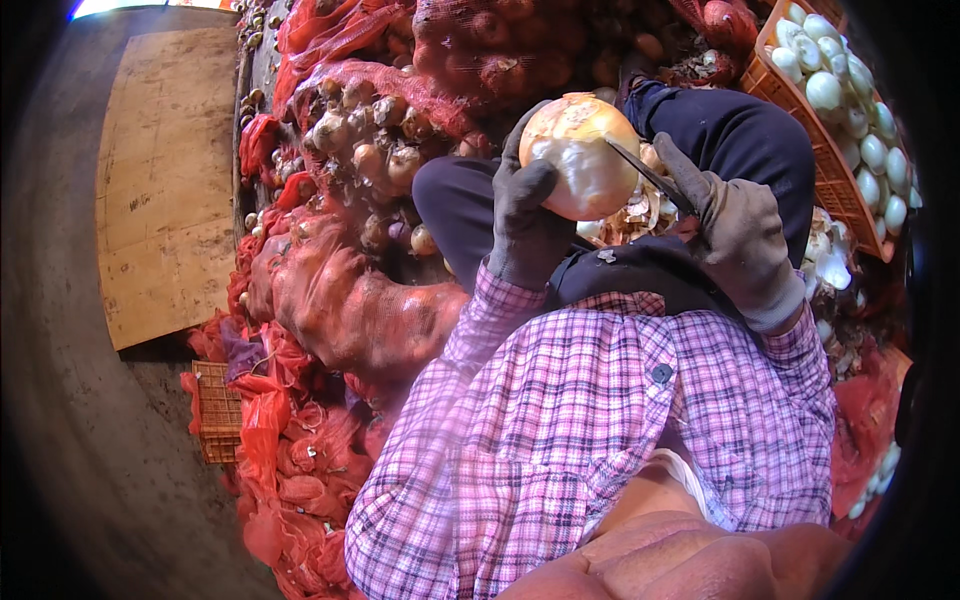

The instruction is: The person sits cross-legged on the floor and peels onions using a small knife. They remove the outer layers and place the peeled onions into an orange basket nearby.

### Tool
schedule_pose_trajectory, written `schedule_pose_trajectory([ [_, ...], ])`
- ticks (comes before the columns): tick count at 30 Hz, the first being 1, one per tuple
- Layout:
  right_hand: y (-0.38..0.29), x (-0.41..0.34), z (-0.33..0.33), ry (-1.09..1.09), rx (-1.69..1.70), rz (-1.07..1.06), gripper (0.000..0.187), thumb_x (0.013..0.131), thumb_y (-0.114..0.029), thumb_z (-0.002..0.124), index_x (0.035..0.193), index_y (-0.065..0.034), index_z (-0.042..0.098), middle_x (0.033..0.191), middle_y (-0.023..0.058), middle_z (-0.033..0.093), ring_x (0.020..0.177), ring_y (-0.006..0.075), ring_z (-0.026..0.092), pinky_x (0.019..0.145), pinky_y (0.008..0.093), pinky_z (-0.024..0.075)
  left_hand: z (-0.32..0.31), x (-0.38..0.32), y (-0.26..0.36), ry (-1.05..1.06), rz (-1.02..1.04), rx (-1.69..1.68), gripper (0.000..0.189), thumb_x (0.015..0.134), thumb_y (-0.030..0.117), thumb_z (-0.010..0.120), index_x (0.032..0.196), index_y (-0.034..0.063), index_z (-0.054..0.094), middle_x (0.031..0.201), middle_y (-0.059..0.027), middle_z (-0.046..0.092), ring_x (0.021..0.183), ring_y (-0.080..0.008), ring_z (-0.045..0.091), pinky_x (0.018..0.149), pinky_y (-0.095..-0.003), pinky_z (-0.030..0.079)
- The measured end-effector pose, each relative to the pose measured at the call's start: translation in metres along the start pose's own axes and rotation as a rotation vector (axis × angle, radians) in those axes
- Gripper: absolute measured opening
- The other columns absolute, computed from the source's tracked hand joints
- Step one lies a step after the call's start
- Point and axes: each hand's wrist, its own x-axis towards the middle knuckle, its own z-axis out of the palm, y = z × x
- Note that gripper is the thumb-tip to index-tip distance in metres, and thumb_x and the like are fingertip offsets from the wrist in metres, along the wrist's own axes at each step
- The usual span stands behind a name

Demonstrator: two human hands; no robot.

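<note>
My left hand (527, 199), in a grey work glove, grips a large onion (589, 169) from its left side. Part of the onion's golden skin is off and white flesh shows below. My right hand (724, 217), gloved too, is closed around a knife (656, 176), whose tip touches the onion's upper right face. The knife's handle is mostly hidden in the glove. Beneath the onion, between my legs, lies a heap of dry onion skins (643, 214).
An orange plastic crate (817, 154) of peeled white onions (825, 90) stands at the upper right. Red mesh sacks (352, 292) of onions, loose onions (424, 240) and empty red netting (315, 465) lie on the left. A wooden board (169, 187) is farther left.
</note>
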Motion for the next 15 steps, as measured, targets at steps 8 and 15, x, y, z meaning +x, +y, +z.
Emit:
schedule_pose_trajectory([
  [8, 0.034, -0.019, 0.02, 0.003, 0.188, 0.237, 0.05, 0.088, -0.007, 0.062, 0.137, -0.007, 0.054, 0.082, 0.0173, 0.068, 0.064, 0.0331, 0.064, 0.057, 0.0376, 0.0503, -0.004, -0.006, 0.011, -0.05, -0.03, -0.168, 0.082, 0.08, 0.04, 0.07, 0.144, 0.0003, 0.036, 0.138, -0.0185, 0.05, 0.126, -0.0331, 0.052, 0.108, -0.0494, 0.042],
  [15, -0.008, 0.002, 0.014, 0.053, -0.061, -0.033, 0.044, 0.086, -0.014, 0.065, 0.126, 0.0014, 0.056, 0.066, 0.0095, 0.051, 0.058, 0.0256, 0.053, 0.052, 0.0395, 0.0437, -0.003, -0.008, 0.005, -0.031, -0.068, -0.207, 0.083, 0.081, 0.043, 0.07, 0.144, 0.0009, 0.035, 0.139, -0.018, 0.05, 0.128, -0.0327, 0.051, 0.108, -0.0494, 0.041],
])
